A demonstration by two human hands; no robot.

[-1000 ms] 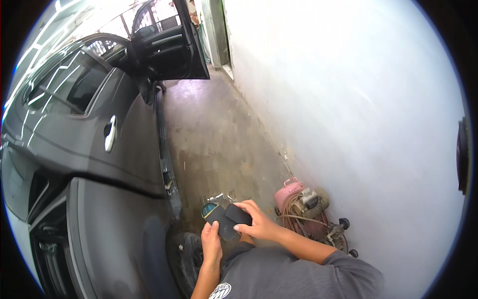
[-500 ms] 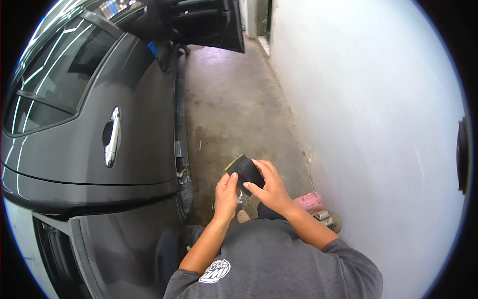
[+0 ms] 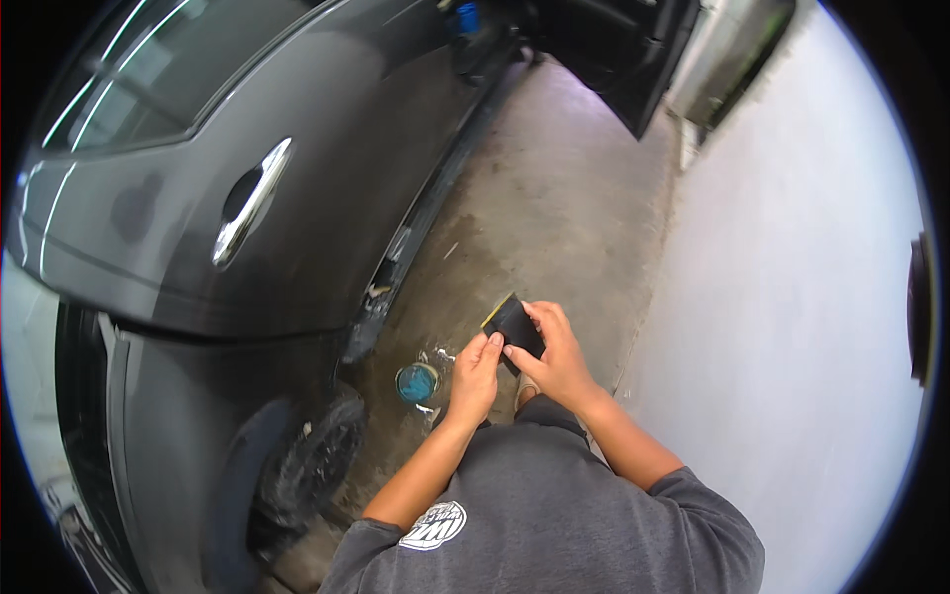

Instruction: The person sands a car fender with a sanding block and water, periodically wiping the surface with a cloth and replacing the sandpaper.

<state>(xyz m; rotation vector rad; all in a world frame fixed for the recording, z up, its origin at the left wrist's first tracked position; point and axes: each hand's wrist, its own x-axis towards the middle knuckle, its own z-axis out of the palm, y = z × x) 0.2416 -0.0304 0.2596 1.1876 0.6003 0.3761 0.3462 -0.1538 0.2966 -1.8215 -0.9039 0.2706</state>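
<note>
In front of my chest, both hands hold a dark sanding block (image 3: 519, 329), a flat black piece with a thin yellow layer along its far left edge. It looks like black sandpaper laid over a pad. My left hand (image 3: 477, 376) pinches its near left side, thumb on top. My right hand (image 3: 557, 358) grips the right side, with fingers curled over the far corner and the thumb pressing the near face. The underside is hidden.
A dark grey car (image 3: 327, 188) fills the left, its chrome door handle (image 3: 253, 202) facing me. The front door (image 3: 614, 59) stands open ahead. A round tub of blue liquid (image 3: 417, 382) sits on the wet concrete floor (image 3: 534, 208). A white wall (image 3: 792, 297) runs along the right.
My view has swung left, so the car's wheel and the blue tub now show and the pink item by the wall is out of sight. Both hands keep hold of the sanding block.
</note>
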